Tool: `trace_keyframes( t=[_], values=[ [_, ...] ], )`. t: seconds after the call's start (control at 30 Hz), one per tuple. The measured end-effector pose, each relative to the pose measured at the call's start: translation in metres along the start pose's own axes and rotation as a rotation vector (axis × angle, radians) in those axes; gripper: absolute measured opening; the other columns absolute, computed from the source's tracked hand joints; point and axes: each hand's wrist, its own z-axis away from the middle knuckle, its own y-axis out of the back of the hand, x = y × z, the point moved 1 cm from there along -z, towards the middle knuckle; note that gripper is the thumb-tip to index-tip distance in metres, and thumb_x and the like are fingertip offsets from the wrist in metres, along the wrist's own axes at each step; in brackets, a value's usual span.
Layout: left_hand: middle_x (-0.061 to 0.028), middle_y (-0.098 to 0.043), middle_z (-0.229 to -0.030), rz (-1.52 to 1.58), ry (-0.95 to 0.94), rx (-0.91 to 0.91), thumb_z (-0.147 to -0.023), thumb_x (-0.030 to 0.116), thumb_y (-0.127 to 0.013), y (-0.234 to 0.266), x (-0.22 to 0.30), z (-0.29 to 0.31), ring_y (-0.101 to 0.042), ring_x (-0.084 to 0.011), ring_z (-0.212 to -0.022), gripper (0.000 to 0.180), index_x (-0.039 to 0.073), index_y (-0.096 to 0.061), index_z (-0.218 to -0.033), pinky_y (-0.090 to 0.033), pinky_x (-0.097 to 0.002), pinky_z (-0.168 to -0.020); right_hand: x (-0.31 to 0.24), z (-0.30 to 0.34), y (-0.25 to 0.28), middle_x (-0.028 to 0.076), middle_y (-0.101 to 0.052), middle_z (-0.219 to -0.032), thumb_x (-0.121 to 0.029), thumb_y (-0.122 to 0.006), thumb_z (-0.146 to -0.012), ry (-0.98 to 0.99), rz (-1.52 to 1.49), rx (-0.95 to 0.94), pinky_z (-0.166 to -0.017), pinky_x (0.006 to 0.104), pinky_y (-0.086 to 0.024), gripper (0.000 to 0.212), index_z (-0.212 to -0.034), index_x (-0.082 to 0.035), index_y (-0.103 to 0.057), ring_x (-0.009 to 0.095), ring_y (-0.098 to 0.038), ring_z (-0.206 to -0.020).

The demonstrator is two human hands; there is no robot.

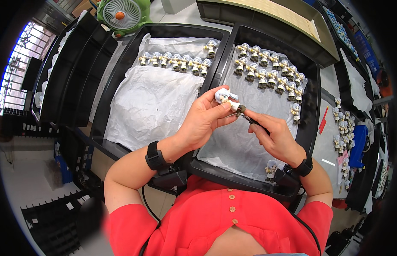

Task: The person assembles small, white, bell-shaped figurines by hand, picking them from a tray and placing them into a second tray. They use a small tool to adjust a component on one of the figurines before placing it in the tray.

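Note:
Over the right-hand black tray [314, 102], my left hand [200, 115] grips a small figurine [224, 96] with pale hair, a white outfit and dark feet. The figurine lies tilted across my fingers, head to the left, thumb against its body. My right hand [277, 136] is closed on a slim dark tool [256, 123], whose tip meets or nearly meets the figurine's feet. The tool's exact kind is too small to tell. Rows of similar figurines [261, 77] stand on the paper lining at that tray's far end, with another figurine [271, 170] near its front edge.
The left-hand black tray [105, 106] holds a row of figurines [175, 62] behind white paper [151, 102]. More figurines [343, 128] cluster on the right-hand table, near a red tool [322, 121] and a blue holder [357, 146]. A green fan [123, 15] stands at the far left.

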Motion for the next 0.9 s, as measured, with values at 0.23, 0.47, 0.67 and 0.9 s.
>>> trace_keyframes(
  t=[0.23,0.47,0.67,0.9],
  values=[
    [-0.0108,-0.056,-0.119,-0.012,0.004,-0.002,-0.092,0.009,-0.055,0.0006,0.0000,-0.0004,-0.058,-0.0202,-0.108,0.050,0.002,-0.034,-0.136,-0.051,-0.0352,-0.092,0.0023,0.0009,-0.0007,0.019,-0.064,-0.095,0.001,-0.055,-0.084,0.021,0.002,0.006,-0.070,0.0324,-0.050,0.039,-0.123,0.000,-0.054,0.029,-0.065,-0.078],
    [-0.0117,-0.055,-0.119,-0.016,0.004,0.002,-0.092,0.009,-0.055,-0.0015,0.0014,0.0002,-0.058,-0.0209,-0.109,0.050,0.002,-0.033,-0.137,-0.051,-0.0353,-0.092,-0.0013,0.0008,0.0012,0.019,-0.064,-0.096,0.001,-0.056,-0.084,-0.026,0.010,-0.019,-0.070,0.0321,-0.050,0.040,-0.124,0.000,-0.054,0.028,-0.065,-0.079],
    [-0.0120,-0.055,-0.120,-0.017,0.002,0.003,-0.092,0.009,-0.055,-0.0022,0.0016,0.0005,-0.058,-0.0211,-0.110,0.051,0.002,-0.033,-0.137,-0.051,-0.0353,-0.092,-0.0029,0.0006,0.0019,0.020,-0.064,-0.097,0.001,-0.056,-0.084,-0.044,-0.003,-0.028,-0.071,0.0317,-0.050,0.040,-0.124,0.001,-0.054,0.029,-0.065,-0.080],
    [-0.0120,-0.056,-0.120,-0.021,0.003,0.007,-0.092,0.009,-0.054,-0.0021,0.0011,0.0004,-0.058,-0.0212,-0.110,0.050,0.002,-0.033,-0.137,-0.050,-0.0356,-0.092,-0.0003,0.0013,0.0020,0.020,-0.064,-0.097,0.001,-0.056,-0.084,-0.033,-0.009,-0.024,-0.071,0.0318,-0.050,0.040,-0.124,0.000,-0.054,0.029,-0.065,-0.080]
  ],
)
